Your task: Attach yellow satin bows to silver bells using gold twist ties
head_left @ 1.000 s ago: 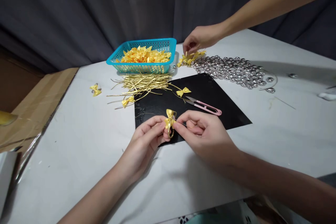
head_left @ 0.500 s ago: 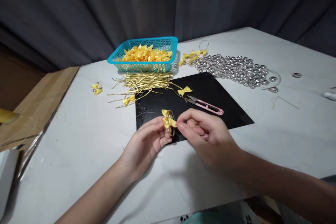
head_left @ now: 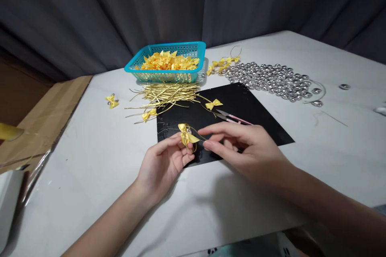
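Note:
A yellow ribbon bow (head_left: 188, 138) with a shiny silver bead (head_left: 189, 130) and looped gold wire is pinched in the fingertips of my left hand (head_left: 164, 162), above the black mat. To its right, my right hand (head_left: 245, 142) has its thumb and fingers curled around a thin gold wire (head_left: 197, 134) running out from the bow. Its index tip and thumb tip stand slightly apart, with the wire at the thumb. Pink-handled thread snips (head_left: 232, 117) lie on the mat just beyond my right hand, which covers most of their handle.
The black mat (head_left: 259, 116) lies on the white table (head_left: 84, 184). Behind it are a pile of gold wires (head_left: 169, 93) and a blue basket (head_left: 201, 54) of yellow bows. Silver beads (head_left: 271, 80) are heaped at right. Loose bows (head_left: 112, 101) lie around; cardboard (head_left: 45, 116) is at left.
My left hand has shifted slightly left and turned the bow, so the silver bead shows more. My right hand's fingers have moved apart from the bow and spread a little.

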{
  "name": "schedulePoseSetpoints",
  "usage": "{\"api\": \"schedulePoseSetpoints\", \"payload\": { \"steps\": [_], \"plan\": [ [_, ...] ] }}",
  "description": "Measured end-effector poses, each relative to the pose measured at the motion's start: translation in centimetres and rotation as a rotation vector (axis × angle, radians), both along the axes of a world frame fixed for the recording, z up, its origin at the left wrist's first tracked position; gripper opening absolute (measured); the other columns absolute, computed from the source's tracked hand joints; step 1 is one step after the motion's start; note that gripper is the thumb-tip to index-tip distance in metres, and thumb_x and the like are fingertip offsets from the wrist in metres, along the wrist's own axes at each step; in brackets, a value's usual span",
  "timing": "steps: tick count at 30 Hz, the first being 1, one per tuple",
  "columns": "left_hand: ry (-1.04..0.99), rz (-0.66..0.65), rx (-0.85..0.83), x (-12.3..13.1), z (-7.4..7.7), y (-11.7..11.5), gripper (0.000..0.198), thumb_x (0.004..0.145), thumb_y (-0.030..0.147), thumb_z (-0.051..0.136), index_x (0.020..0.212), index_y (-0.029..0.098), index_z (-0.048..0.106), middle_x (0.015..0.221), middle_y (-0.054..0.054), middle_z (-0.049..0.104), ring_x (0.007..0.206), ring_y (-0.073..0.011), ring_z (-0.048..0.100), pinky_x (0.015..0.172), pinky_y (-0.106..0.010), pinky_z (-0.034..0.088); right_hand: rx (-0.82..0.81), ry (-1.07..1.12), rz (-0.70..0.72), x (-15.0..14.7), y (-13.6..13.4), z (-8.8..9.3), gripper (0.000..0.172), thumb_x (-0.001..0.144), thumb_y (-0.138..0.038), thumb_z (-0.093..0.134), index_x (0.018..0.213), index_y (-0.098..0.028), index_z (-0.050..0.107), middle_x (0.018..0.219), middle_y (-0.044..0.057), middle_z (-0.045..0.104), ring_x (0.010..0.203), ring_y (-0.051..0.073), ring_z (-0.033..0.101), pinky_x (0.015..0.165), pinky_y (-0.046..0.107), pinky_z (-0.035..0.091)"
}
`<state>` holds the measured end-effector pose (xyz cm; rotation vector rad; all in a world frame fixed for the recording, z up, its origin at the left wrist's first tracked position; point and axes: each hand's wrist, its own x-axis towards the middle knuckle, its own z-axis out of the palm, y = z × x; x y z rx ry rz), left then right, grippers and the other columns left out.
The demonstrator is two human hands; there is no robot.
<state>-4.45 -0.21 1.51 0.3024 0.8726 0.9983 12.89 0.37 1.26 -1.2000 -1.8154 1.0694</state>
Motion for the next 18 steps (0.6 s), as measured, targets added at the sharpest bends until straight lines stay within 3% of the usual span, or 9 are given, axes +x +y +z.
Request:
{"api": "schedulePoseSetpoints", "payload": {
  "steps": [5,13,18],
  "plan": [
    [-0.034,-0.031,0.019,0.1,0.0,-0.2,0.023,0.08,0.005,0.041,0.073,0.005,0.063,0.066,-0.01,0.061,0.061,-0.0124,0.059,0.06,-0.022,0.053,0.024,-0.025,-0.029,-0.4,-0.1,0.2,0.015,0.082,-0.025,0.055,0.08,-0.018,0.068,0.059,-0.001,0.059,0.041,0.004,0.033,0.038,0.018,0.024],
    [-0.108,-0.106,0.092,0.2,0.0,-0.6,0.02,0.077,0.006,0.046,0.073,0.004,0.065,0.067,-0.009,0.062,0.063,-0.0125,0.059,0.062,-0.022,0.052,-0.021,-0.004,-0.003,-1.2,-0.5,-0.7,0.013,0.085,-0.024,0.049,0.084,-0.018,0.06,0.071,0.001,0.065,0.052,0.008,0.052,0.044,0.019,0.032],
    [-0.085,-0.083,0.093,0.3,-0.1,-0.7,0.019,0.077,0.011,0.049,0.072,0.005,0.066,0.066,-0.009,0.062,0.061,-0.0125,0.057,0.063,-0.023,0.052,0.035,-0.013,-0.004,-1.4,-0.8,-0.6,0.012,0.085,-0.02,0.049,0.081,-0.016,0.06,0.065,-0.001,0.062,0.048,0.006,0.047,0.045,0.018,0.033]
  ]
}}
